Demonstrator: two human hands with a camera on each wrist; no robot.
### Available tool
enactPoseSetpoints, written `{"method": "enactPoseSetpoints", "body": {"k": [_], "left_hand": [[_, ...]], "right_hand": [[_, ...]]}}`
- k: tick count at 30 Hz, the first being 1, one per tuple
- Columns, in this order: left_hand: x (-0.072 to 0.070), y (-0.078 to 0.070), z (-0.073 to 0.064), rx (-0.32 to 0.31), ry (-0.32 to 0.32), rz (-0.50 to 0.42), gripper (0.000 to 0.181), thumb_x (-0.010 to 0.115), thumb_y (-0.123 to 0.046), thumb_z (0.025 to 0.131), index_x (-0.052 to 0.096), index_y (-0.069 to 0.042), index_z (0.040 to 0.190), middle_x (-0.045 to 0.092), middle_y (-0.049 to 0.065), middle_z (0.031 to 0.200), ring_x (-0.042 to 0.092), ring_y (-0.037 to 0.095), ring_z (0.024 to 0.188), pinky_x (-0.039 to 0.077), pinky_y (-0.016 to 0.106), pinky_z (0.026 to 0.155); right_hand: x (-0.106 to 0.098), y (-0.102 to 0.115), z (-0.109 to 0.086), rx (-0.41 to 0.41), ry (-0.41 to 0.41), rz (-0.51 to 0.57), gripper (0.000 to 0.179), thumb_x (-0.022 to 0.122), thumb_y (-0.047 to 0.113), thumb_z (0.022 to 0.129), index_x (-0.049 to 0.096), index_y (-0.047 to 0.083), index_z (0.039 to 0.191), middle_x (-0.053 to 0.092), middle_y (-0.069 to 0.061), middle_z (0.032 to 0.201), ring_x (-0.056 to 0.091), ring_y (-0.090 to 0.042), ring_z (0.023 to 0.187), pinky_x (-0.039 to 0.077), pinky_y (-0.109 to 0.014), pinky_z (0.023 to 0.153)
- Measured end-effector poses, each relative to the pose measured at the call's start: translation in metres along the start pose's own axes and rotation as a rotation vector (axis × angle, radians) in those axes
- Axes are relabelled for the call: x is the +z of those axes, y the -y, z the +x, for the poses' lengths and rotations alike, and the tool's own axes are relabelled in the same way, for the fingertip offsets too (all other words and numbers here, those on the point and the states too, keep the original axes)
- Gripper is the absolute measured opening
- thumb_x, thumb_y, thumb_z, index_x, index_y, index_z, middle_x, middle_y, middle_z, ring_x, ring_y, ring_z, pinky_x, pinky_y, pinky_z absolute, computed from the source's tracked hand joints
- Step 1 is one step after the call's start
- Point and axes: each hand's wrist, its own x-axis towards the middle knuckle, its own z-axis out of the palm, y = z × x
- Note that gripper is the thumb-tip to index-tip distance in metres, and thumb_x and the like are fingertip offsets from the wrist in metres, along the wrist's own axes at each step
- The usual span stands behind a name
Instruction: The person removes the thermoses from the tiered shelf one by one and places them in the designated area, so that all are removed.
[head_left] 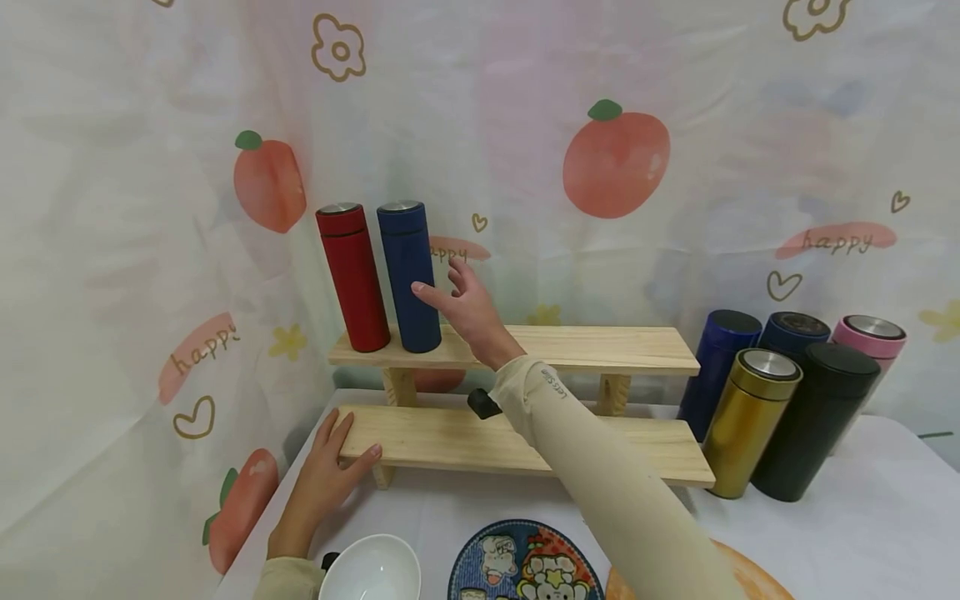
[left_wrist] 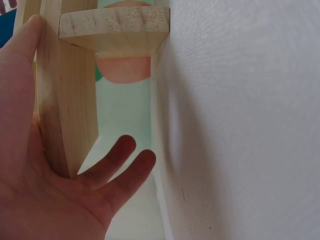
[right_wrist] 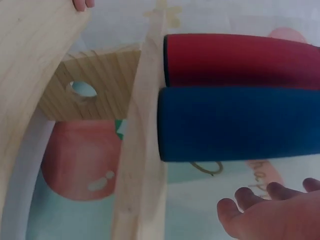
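Fingers (head_left: 460,268) of the right hand (head_left: 476,317) are hovering apart, holding nothing, beside the blue bottle (head_left: 407,265) left of the frame's centre, which could go toppling into the red bottle (head_left: 352,278) if that thumb (head_left: 429,294) is knocking its side.

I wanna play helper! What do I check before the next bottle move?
1. Red bottle standing on the top shelf: ok.
2. Blue bottle standing beside it: ok.
3. Right hand holding nothing: ok.
4. Its thumb clear of the blue bottle: cannot tell; they overlap in the head view.
5. Left hand touching the lower shelf: ok.
6. Gold bottle on a shelf: not ok; it's on the table.
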Motion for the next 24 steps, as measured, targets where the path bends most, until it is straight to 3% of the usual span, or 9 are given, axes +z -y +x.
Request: {"method": "enactPoseSetpoints", "body": {"k": [8,16,24], "left_hand": [[0.001,0.002,0.001,-0.005,0.0,-0.011,0.093,0.068,-0.058,0.1,0.034,-0.005,0.168,0.013,0.019,0.177,0.024,0.051,0.157,0.027,0.072,0.119],[0.0,0.003,0.002,-0.023,0.003,-0.008,0.093,0.067,-0.058,0.1,0.032,-0.006,0.168,0.01,0.017,0.178,0.022,0.049,0.158,0.024,0.07,0.121],[0.004,0.004,0.002,0.003,-0.015,-0.01,0.091,0.07,-0.055,0.1,0.035,-0.006,0.168,0.013,0.018,0.178,0.025,0.048,0.157,0.026,0.069,0.121]], "right_hand": [[0.018,-0.013,0.005,-0.008,0.037,0.113,0.08,0.073,0.026,0.101,0.032,0.015,0.168,0.037,-0.013,0.169,0.036,-0.036,0.154,0.037,-0.057,0.12],[0.025,-0.015,0.014,0.003,0.025,0.091,0.081,0.074,0.027,0.1,0.032,0.015,0.168,0.036,-0.013,0.17,0.039,-0.033,0.152,0.036,-0.058,0.12],[0.034,-0.021,0.027,0.051,-0.06,0.084,0.075,0.074,0.018,0.1,0.036,0.009,0.165,0.045,-0.017,0.162,0.049,-0.035,0.144,0.04,-0.055,0.118]]}}
